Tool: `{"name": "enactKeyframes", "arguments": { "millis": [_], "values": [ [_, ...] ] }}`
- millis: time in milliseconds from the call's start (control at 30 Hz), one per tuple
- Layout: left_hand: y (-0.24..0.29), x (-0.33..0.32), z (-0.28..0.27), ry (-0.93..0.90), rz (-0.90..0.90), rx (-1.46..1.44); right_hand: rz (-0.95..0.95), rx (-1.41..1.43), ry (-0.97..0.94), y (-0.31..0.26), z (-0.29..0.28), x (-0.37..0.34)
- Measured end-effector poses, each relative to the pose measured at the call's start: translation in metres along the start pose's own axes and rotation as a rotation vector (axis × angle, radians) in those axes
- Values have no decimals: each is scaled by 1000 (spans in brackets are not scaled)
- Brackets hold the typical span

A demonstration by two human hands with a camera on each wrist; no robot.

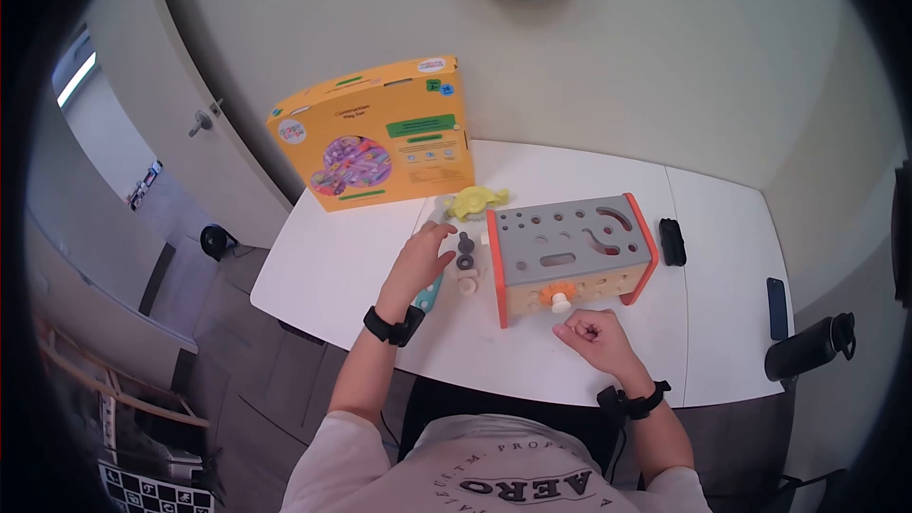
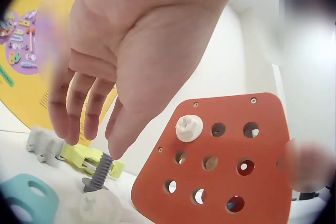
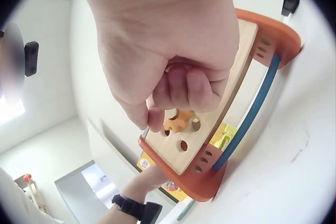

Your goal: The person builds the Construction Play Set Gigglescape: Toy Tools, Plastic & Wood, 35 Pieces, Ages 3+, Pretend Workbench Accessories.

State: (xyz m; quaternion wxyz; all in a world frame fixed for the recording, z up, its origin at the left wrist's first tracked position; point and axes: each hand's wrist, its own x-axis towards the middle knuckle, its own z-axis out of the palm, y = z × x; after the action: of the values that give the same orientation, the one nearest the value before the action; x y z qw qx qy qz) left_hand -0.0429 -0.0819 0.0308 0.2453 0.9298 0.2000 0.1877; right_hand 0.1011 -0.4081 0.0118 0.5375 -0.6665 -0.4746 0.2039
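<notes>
My left hand (image 1: 418,264) hovers with relaxed, parted fingers over the left part of the table. Beneath its fingertips a grey toy bolt (image 2: 100,174) stands upright, threaded end up; nothing lies in the palm. My right hand (image 1: 600,342) is held with curled fingers just in front of the wooden toy workbench (image 1: 532,247), and no object shows in it. Close to its thumb, a cream bolt (image 1: 560,303) sticks out of the bench's front through an orange gear (image 3: 177,121). Another cream piece (image 2: 188,128) sits in the bench's red end panel (image 2: 220,150).
A yellow-green toy piece (image 1: 475,201), a grey nut (image 1: 465,262), cream pieces (image 1: 467,284) and a teal tool (image 1: 427,296) lie left of the bench. Behind stands a yellow box (image 1: 380,138). Rightward are a black case (image 1: 672,242), a phone (image 1: 777,309) and a black bottle (image 1: 807,347).
</notes>
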Motion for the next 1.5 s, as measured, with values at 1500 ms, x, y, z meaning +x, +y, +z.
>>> {"name": "enactKeyframes", "arguments": {
  "millis": [1500],
  "values": [
    [152,-52,-3,-183,258,-443,-151,72,-136,-29,-13,-3]
  ]
}}
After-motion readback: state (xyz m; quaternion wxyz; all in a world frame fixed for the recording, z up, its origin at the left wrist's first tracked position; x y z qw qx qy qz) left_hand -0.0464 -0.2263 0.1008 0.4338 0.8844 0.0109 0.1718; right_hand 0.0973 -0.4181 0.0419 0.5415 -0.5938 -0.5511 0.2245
